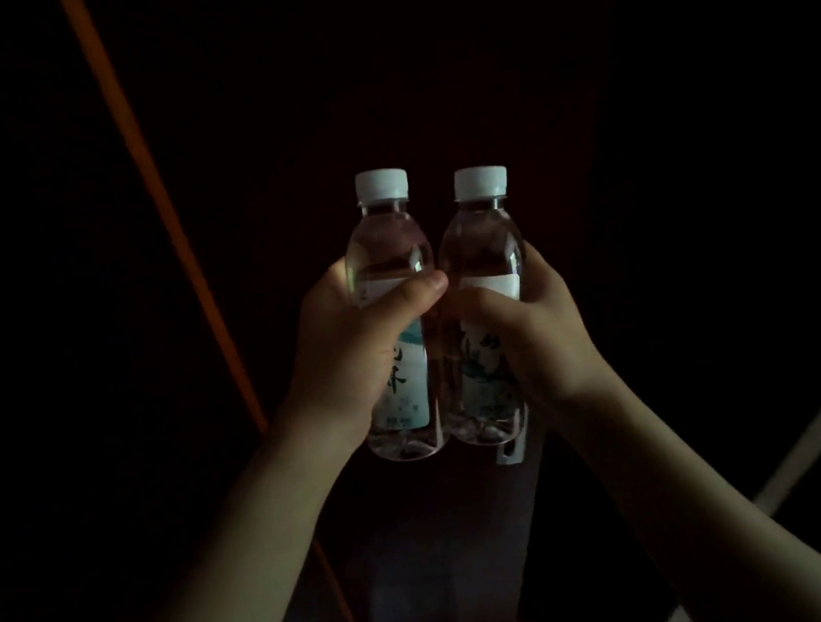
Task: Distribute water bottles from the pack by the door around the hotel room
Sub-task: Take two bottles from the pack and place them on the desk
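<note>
At the centre of a dark room, the left hand [346,349] grips the left bottle [388,261] and the right hand [530,332] grips the right bottle [482,255] at its 3 o'clock, both upright, white-capped, side by side, thumbs nearly meeting between them.

You see two bottles [388,256] [479,250] of clear, glossy plastic, with matt white ribbed caps [381,183] and smooth paper-like labels [399,379].

Two bottles, two hands
Two clear plastic water bottles with white caps, one [394,312] beside the other [486,306]; two bare hands, left [351,349] and right [530,337].
</note>
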Available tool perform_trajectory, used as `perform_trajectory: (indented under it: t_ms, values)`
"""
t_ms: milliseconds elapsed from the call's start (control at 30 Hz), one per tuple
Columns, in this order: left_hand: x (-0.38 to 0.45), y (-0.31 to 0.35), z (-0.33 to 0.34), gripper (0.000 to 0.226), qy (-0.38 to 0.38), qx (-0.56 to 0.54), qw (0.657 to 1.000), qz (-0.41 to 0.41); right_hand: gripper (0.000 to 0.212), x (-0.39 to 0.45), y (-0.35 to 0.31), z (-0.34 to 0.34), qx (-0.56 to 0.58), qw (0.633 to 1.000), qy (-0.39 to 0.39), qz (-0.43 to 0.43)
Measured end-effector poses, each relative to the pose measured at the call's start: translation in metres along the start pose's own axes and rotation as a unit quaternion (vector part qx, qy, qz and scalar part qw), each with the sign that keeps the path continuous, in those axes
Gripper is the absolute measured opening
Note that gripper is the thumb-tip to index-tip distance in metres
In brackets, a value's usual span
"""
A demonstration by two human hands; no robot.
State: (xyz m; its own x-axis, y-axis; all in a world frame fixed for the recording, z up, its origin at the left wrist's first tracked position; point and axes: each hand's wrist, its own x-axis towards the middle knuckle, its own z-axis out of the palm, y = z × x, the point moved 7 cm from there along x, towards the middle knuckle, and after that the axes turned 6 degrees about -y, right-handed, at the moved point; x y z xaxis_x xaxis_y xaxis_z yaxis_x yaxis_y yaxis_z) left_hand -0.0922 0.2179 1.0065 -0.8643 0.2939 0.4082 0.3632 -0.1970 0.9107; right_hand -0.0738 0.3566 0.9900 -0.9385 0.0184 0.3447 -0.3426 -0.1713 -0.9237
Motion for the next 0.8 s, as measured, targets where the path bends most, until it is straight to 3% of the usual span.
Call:
perform_trajectory:
  t_ms: [133,233,333,600,800]
  values:
    - [0.011,-0.006,0.065,0.012,-0.101,-0.063,0.993,-0.023,0.044,-0.042,-0.031,-0.055,-0.041,0.993,0.110,-0.029]
    - [0.005,-0.009,0.141,0.012,-0.200,-0.109,0.973,-0.043,0.032,-0.092,-0.062,-0.107,-0.093,0.976,0.189,-0.051]
    - [-0.013,-0.002,0.225,0.010,-0.278,-0.148,0.948,-0.052,0.033,-0.155,-0.098,-0.163,-0.117,0.948,0.283,-0.082]
    - [-0.089,0.034,0.467,0.049,-0.449,-0.202,0.868,-0.062,0.038,-0.358,-0.210,-0.290,-0.176,0.850,0.475,-0.144]
    - [-0.149,0.057,0.620,0.052,-0.522,-0.214,0.824,-0.055,0.028,-0.483,-0.285,-0.367,-0.220,0.785,0.555,-0.166]
